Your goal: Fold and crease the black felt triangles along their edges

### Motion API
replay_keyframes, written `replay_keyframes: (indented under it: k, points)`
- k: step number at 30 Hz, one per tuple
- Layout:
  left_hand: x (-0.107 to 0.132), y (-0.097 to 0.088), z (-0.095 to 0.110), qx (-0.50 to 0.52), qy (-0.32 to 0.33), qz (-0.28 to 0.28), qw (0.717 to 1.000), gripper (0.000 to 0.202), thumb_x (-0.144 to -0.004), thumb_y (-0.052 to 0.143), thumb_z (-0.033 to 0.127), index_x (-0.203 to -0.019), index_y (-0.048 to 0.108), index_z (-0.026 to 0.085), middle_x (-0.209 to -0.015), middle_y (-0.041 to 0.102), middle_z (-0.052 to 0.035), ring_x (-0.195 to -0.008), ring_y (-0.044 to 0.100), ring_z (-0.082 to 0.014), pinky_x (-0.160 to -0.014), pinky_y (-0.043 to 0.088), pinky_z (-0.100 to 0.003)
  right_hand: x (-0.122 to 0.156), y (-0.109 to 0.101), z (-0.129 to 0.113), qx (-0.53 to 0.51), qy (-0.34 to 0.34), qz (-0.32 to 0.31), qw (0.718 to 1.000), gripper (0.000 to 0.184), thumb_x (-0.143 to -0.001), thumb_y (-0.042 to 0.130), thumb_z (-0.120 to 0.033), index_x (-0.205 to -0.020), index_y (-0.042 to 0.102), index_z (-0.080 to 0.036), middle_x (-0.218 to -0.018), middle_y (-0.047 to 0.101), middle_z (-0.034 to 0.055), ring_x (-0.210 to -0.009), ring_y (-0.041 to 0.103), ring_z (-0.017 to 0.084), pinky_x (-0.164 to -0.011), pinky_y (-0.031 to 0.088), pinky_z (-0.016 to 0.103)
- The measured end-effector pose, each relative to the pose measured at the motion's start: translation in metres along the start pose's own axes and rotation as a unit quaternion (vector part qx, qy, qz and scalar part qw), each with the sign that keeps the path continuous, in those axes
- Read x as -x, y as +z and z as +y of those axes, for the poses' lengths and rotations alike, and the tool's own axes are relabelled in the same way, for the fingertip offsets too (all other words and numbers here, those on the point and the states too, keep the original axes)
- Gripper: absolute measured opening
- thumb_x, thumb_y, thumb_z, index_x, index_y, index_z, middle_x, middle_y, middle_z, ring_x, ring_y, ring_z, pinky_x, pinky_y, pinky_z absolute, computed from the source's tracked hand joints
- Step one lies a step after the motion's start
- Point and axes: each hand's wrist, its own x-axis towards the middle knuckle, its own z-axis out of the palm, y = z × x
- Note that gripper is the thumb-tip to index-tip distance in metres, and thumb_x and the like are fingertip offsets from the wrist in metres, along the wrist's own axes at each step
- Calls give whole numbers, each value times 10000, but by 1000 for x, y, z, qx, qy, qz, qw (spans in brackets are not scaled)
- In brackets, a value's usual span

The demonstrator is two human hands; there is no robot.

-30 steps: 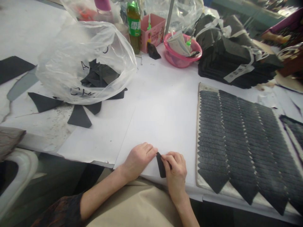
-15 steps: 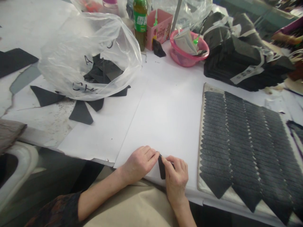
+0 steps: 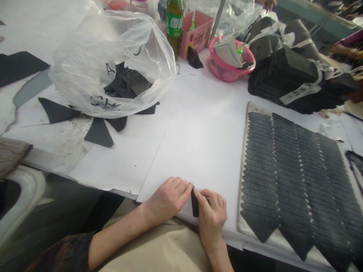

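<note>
At the table's near edge, my left hand [image 3: 168,198] and my right hand [image 3: 211,215] meet on a small black piece [image 3: 194,204] that lies on white paper [image 3: 198,143]. My right hand's fingers are curled around the piece's right side. My left hand's fingertips pinch its upper left edge. Most of the piece is hidden between the two hands.
A board [image 3: 297,177] with several rows of overlapped pointed black pieces lies at right. A clear plastic bag [image 3: 110,64] of black cut shapes sits at back left, with loose ones beside it. Behind are a green bottle [image 3: 174,22], pink box [image 3: 197,34], pink bowl [image 3: 231,56] and bundled black stacks [image 3: 297,75].
My hands stay on the black piece with hardly any movement. The view has shifted slightly, so the table's things sit a little further right and lower.
</note>
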Motion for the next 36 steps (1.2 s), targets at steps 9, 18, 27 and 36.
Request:
replay_keyframes:
  k: [9,18,27,36]
  points:
    - [7,0,-1,25,6,-6,1000,341,-910,502,114,-1243,525,42,-1030,627,-133,-886,560,-227,-753,500,-377,1,1,0,0,4,3,1000,249,-947,523,-156,-1096,673,-287,-897,626,42,-844,545,186,-794,421,351]
    - [8,3,-1,26,-2,0,1000,314,-910,507,128,-1212,551,53,-1008,634,-128,-858,571,-217,-740,513,-370,-1,4,1,6,-29,34,999,206,-945,551,-169,-1073,692,-247,-875,623,35,-816,523,157,-766,403,328]
    - [7,4,-1,22,-3,1,1000,281,-909,502,114,-1175,573,61,-1004,630,-128,-881,573,-227,-739,512,-370,0,3,0,25,-25,13,999,214,-947,543,-174,-1088,686,-249,-899,624,42,-830,522,164,-784,399,334]
    - [5,1,1,12,-4,-11,1000,282,-904,514,110,-1174,572,55,-1002,627,-120,-874,577,-221,-736,510,-363,-3,2,-3,18,-27,18,999,211,-959,518,-173,-1079,683,-229,-897,621,47,-828,513,167,-785,394,338]
